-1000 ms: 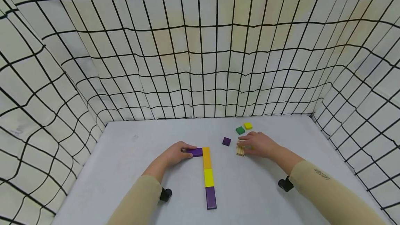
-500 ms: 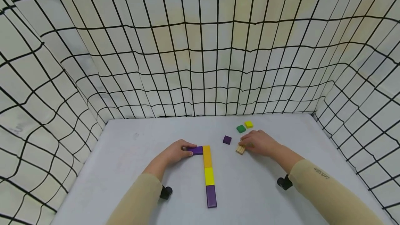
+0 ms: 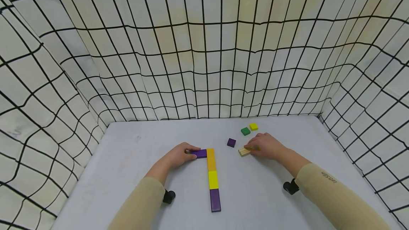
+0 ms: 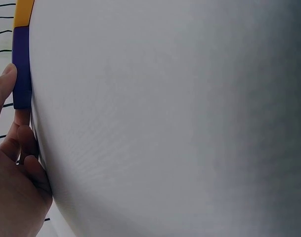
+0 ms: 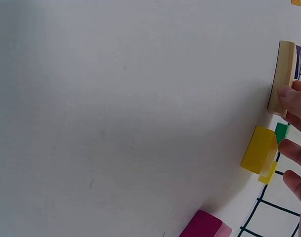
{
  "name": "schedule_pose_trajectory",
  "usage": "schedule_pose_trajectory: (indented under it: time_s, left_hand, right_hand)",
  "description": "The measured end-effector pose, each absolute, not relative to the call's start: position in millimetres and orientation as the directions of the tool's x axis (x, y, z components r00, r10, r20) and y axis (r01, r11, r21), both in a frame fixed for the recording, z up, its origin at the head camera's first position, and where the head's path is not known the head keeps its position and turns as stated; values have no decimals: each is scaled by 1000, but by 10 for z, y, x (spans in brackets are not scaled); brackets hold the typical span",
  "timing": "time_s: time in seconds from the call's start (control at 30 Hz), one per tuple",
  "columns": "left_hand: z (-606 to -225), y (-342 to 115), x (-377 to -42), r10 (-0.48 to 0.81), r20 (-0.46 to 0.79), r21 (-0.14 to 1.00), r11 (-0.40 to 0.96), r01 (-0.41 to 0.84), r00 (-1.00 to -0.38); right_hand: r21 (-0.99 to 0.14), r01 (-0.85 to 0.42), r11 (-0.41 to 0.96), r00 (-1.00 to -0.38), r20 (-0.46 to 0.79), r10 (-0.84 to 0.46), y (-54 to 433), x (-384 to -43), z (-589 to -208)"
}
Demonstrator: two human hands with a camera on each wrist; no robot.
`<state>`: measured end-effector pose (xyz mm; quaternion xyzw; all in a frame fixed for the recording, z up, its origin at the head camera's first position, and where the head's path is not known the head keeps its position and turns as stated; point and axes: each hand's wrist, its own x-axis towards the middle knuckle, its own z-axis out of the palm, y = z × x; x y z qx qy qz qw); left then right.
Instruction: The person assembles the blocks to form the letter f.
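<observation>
The right hand (image 3: 266, 146) pinches the pale ridged wooden block (image 3: 244, 152), which has turned to point nearly at the flat purple block (image 3: 201, 154) at its nine o'clock (pinched by the left hand (image 3: 177, 155)).

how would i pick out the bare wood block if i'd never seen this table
On the white table, find the straight column of orange, yellow and purple blocks, then look right to the person's right hand. The pale wooden block is in that hand's grip. Unlike the nearby dark purple block and green block, it shows a natural wood colour.
</observation>
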<state>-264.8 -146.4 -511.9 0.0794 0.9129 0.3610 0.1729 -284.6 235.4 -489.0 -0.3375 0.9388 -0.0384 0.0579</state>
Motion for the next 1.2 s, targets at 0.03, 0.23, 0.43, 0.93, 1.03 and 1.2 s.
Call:
schedule_pose_trajectory:
  time_s: [0.03, 0.23, 0.43, 0.93, 1.03, 1.2]
  left_hand:
    - [-5120, -1464, -2648, 270, -258, 686, 727, 20, -928]
    - [-5118, -1463, -2648, 267, -258, 684, 729, 20, -929]
    - [-5124, -1470, -2647, 267, -254, 681, 732, 24, -930]
    - [-5125, -1483, -2646, 286, -239, 697, 716, 41, -928]
    - [-5125, -1483, -2640, 286, -235, 699, 714, 43, -929]
    - [-5118, -1479, -2624, 283, -235, 701, 712, 40, -930]
  right_hand:
    - [-109, -629, 770, -766, -81, -637, 2353, -2842, -4888]
    - [-103, -617, 780, -778, -63, -625, 2353, -2822, -4904]
    - [-135, -594, 793, -797, -35, -603, 2353, -2798, -4919]
    - [-256, -523, 813, -842, 6, -540, 2234, -2761, -4881]
    - [-272, -509, 817, -850, 4, -527, 2165, -2756, -4886]
    - [-281, -509, 813, -847, -2, -531, 2013, -2730, -4893]
